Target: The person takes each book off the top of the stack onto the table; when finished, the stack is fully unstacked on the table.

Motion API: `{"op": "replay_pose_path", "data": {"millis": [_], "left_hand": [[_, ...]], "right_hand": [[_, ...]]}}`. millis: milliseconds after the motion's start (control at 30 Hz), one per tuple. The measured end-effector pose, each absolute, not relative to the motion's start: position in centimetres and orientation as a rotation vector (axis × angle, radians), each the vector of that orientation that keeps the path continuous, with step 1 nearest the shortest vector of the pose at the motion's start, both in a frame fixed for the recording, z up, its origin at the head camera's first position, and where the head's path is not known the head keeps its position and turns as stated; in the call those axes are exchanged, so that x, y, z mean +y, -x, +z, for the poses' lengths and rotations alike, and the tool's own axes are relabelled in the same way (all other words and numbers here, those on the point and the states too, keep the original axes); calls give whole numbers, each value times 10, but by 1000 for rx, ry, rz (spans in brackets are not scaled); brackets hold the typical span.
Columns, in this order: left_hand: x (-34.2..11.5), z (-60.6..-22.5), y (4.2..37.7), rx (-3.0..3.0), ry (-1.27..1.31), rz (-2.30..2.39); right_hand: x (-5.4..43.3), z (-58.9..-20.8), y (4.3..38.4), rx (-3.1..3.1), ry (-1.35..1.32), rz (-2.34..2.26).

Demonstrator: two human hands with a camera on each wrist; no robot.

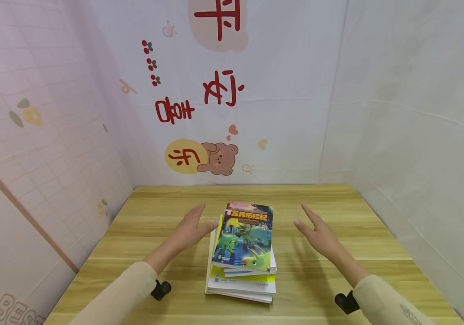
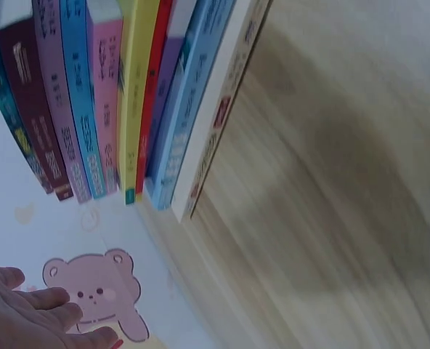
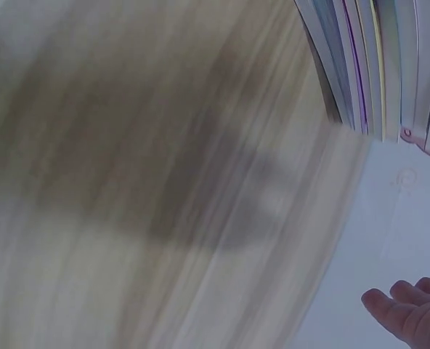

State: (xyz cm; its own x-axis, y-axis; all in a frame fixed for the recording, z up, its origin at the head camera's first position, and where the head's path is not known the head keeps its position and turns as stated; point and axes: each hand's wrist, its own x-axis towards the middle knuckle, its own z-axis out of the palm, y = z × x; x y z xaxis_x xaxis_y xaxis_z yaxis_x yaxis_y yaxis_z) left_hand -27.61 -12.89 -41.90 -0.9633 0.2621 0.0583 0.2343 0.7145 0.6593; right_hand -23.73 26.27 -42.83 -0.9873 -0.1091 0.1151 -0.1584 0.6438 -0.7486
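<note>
Fingers (image 2: 51,298) of the left hand (image 1: 188,231) and right hand (image 1: 322,235) were stretched out, thumbs (image 1: 302,227) spread away, one hand on either side of an uneven stack of books (image 1: 241,253), topped by a dinosaur cover; it lay flat on a wood-grain table (image 1: 309,298), below a white backdrop (image 1: 284,90) printed with red characters (image 1: 221,88) and a bear (image 1: 220,159)

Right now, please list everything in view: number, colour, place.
table: one, light wood, foreground
book stack: one, many colours, on table
top book: one, mostly blue-green, on stack
wall cloth: count unclear, white, behind and beside table
characters: four, red, on cloth
bear picture: one, brown, on cloth
other prints: several, mixed, on cloth
cameras: two, black, near picture bottom
sleeves: two, cream, beside cameras
left hand: one, bare, stack's left
right hand: one, bare, stack's right
</note>
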Motion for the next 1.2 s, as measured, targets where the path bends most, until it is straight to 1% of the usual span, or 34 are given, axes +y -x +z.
{"op": "replay_pose_path", "data": {"millis": [400,833,1200], "left_hand": [[-116,-427,260,2695,-290,1287],[-114,-437,252,2616,-319,1381],[-112,-442,248,2560,-350,1435]], "right_hand": [[247,-447,220,-2729,-177,1583],[225,-460,201,-2598,-103,1842],[209,-469,195,-2540,-62,1915]]}}
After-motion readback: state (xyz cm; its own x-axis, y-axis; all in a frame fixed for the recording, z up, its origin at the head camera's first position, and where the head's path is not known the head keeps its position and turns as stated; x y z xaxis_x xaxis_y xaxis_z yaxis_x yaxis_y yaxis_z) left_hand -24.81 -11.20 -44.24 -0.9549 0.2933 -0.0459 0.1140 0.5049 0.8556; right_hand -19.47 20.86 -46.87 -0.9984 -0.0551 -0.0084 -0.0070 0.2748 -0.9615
